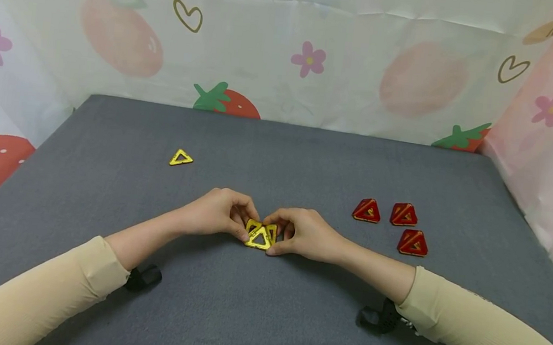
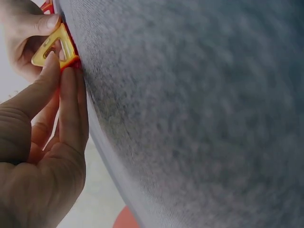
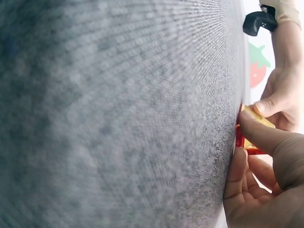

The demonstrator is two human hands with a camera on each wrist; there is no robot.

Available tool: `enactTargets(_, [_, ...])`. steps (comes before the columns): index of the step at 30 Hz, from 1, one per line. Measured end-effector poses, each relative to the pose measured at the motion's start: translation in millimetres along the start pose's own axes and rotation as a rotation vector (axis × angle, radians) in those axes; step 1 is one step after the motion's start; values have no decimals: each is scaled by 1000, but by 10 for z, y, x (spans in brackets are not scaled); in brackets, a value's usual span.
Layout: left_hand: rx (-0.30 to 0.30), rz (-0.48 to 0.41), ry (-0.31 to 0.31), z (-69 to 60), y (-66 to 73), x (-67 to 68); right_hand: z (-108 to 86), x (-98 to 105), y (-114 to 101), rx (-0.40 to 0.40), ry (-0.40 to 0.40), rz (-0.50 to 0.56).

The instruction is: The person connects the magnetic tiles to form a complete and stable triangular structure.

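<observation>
Near the middle of the table, both hands hold a small raised shape of yellow magnetic triangle tiles (image 1: 259, 246) with open centres. My left hand (image 1: 220, 212) pinches its left side between thumb and fingers. On the opposite side, my right hand (image 1: 308, 234) grips it the same way. In the left wrist view, a yellow tile (image 2: 68, 47) leans upright, with red along its lower edge. The right wrist view also shows red under the yellow piece (image 3: 249, 137), partly hidden by the right thumb. Fingers cover the shape's sides.
A single yellow triangle tile (image 1: 180, 161) lies flat at the back left. To the right stand three red pyramids, at left (image 1: 367, 210), at back right (image 1: 404, 214) and in front (image 1: 413, 243). A printed curtain (image 1: 338, 106) hangs behind the grey table (image 1: 262, 315).
</observation>
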State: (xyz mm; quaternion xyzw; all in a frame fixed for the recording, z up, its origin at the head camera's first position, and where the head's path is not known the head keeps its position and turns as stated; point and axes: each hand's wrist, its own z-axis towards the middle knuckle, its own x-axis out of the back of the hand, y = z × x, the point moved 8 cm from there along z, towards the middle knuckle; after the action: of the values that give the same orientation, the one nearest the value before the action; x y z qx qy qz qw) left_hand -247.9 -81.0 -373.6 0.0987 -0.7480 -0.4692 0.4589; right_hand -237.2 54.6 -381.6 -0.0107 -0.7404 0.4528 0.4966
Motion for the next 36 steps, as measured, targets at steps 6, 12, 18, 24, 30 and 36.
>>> enactTargets(6, [5, 20, 1, -3, 21, -29, 1, 10, -9, 21, 16, -12])
enactTargets(12, [-4, 40, 24, -2, 52, -59, -8, 15, -7, 29, 21, -15])
enactTargets(18, [2, 67, 48, -7, 103, -100, -12, 21, -2, 28, 25, 4])
enactTargets(24, [-1, 130, 61, -4, 145, -134, -18, 27, -4, 19, 21, 23])
enactTargets(30, [-1, 146, 58, -7, 158, -144, -18, 21, -1, 19, 19, 30])
enactTargets(36, [-35, 181, 57, -13, 192, -160, -20, 23, -9, 18, 19, 23])
